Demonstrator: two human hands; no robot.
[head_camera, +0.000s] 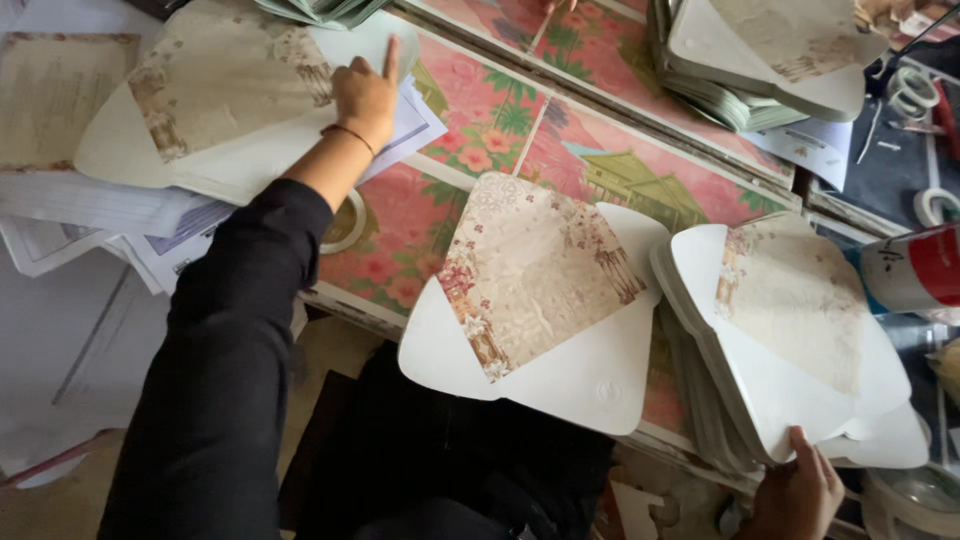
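1. Envelope blanks are what you're handling: die-cut white card with a printed floral panel. One loose blank (540, 290) lies flat mid-desk, its lower flap hanging past the near edge.
2. Your left hand (365, 95) is pressed flat, index finger out, on the top blank of the left pile (210, 110). It grips nothing, it only pins the sheet.
3. Your right hand (795, 490) pinches the lower edge of the right stack (790, 340), thumb on top, fingers hidden under it.
4. Risk: the right stack overhangs the desk (480, 110) edge. I'd judge a loose pinch lets the lower sheets fan out and drop to the floor.
5. Risk: the mid-desk blank is unsupported at the front. A brush from your sleeve could tip it off.
6. Risk: the left pile sits on loose white papers (90, 200). Pushing sideways may slide the whole lot.
7. Containers: a red-and-white can (915, 268) lies on its side at the right edge, contents hidden. A clear round tub (920, 495) sits low right; I can't tell what's in it.
8. Tape rolls (935, 205) lie far right, apart from the stacks.
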